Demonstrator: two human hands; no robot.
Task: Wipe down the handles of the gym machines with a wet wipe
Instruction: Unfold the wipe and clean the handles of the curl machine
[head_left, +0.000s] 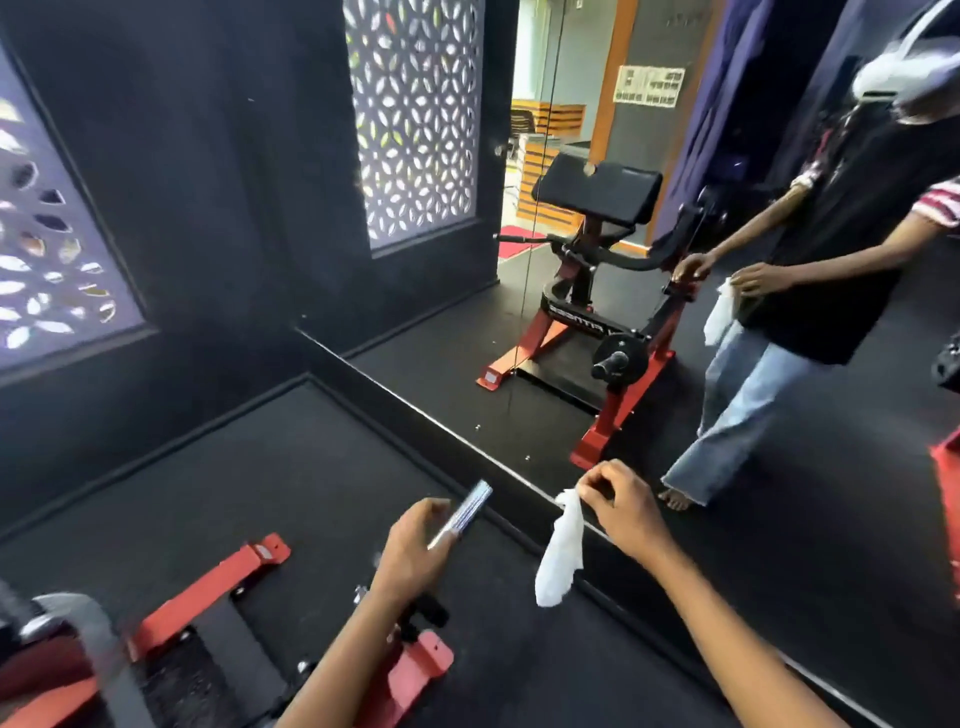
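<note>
My right hand (621, 506) pinches the top of a white wet wipe (562, 553), which hangs loose below it over the dark floor by the mirror's base. My left hand (415, 545) grips a chrome bar handle (465, 512) of the red and black gym machine (234, 587) at the lower left; the handle's tip sticks out past my fingers. The wipe hangs to the right of the handle and does not touch it. The mirror shows the same machine (597, 291) and me holding the handle and the wipe.
A large wall mirror (675, 415) fills the right side, its bottom edge running diagonally along the floor. Black walls with patterned lattice panels (415, 119) stand at the left and back. The machine's red feet (410, 670) lie on black rubber flooring near my arms.
</note>
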